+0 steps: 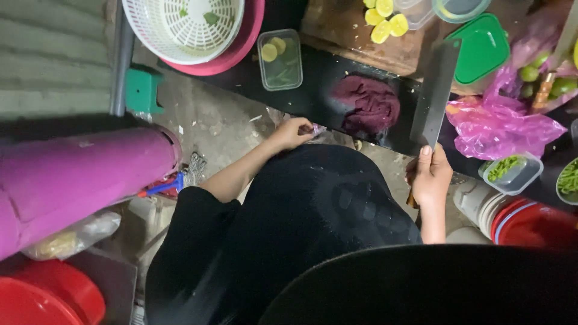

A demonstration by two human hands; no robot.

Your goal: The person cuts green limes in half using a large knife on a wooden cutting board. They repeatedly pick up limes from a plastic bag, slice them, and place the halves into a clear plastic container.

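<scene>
My right hand (430,176) grips the handle of a large cleaver (436,90), whose flat grey blade points away from me over the black counter (313,90). My left hand (293,133) is closed on a small purple scrap (317,129) at the counter's near edge. A crumpled dark purple cloth (368,105) lies on the counter between my two hands. My black clothing fills the lower middle of the view.
A wooden board (349,30) with halved limes (382,21) lies beyond the cloth, beside a green lid (484,48). A clear tub (280,59), white colander (183,24), pink bag (500,120), tubs of green pieces (510,171), purple cylinder (78,180) and red buckets (533,225) surround me.
</scene>
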